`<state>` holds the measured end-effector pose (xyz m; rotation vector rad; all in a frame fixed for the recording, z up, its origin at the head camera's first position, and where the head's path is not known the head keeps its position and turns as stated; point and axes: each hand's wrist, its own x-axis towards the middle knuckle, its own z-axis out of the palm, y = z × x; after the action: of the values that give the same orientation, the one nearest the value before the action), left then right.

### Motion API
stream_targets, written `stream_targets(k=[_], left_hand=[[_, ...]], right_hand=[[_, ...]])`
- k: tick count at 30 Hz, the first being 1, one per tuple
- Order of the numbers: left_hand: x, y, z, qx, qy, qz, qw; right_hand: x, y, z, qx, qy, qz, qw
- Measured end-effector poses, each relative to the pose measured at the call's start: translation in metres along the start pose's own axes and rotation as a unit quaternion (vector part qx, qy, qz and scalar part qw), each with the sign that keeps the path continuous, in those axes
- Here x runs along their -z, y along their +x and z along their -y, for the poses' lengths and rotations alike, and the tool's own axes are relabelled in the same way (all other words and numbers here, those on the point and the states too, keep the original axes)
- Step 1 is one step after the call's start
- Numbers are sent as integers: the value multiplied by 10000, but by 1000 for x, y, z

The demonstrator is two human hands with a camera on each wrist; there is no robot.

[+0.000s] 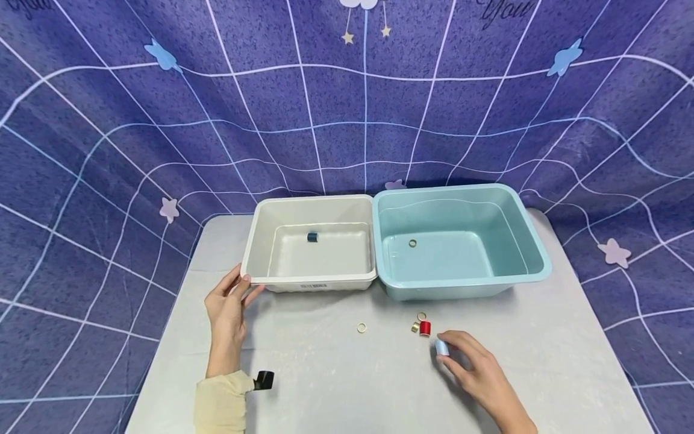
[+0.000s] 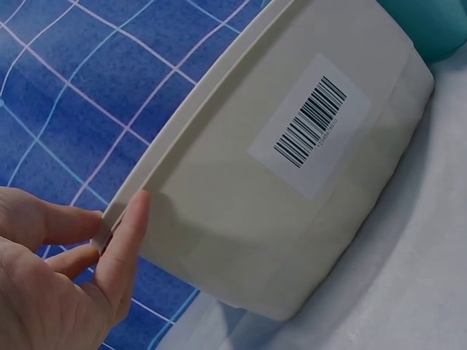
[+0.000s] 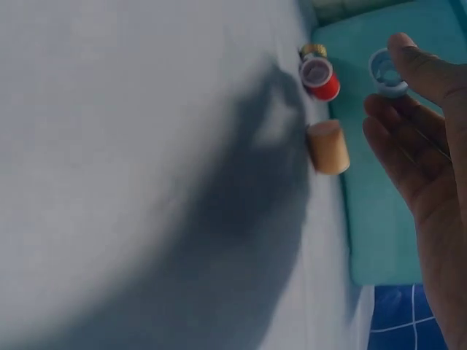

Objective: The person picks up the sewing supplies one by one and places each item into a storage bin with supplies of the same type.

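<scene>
My right hand (image 1: 479, 374) pinches a light blue thread spool (image 1: 442, 348) between thumb and fingers. In the right wrist view the spool (image 3: 387, 73) shows its hollow end, and an orange spool (image 3: 328, 147) stands on the table below it; the hand hides that one from the head view. A red thread spool (image 1: 425, 328) stands to the left of the hand, beside two gold rings (image 1: 421, 316). My left hand (image 1: 228, 307) grips the near left corner of the white bin (image 1: 309, 279), thumb and fingers on its rim (image 2: 139, 182).
A light blue bin (image 1: 461, 280) stands right against the white one, with a gold ring (image 1: 412, 243) inside. The white bin has a dark blue spool (image 1: 312, 237) in it. Another gold ring (image 1: 361, 328) lies on the table (image 1: 325, 386). A patterned curtain (image 1: 347, 102) hangs behind.
</scene>
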<state>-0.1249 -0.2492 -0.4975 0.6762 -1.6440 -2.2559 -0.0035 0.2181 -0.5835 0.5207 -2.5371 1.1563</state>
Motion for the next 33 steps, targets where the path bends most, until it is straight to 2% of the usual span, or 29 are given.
stream_targets(k=[13,17,20,26,33], left_hand=[[0,-4,-11,13,-59,12,10000],[0,-6,-12,95,-41,26,9999],[1,-8,-11,116,-52,26,9999],[5,-9,-8,58,-109,7,9999],[11,-9,-1,177,-114,-24,9998]], right_hand=[[-3,25,21,345,444,146,9983],[-5,31,27,588,564,62,9967],[-6,35,32,732,523,19,9959],[-8,44,41,708,609,88,9956],[-12,59,51,957,797,112,9922]])
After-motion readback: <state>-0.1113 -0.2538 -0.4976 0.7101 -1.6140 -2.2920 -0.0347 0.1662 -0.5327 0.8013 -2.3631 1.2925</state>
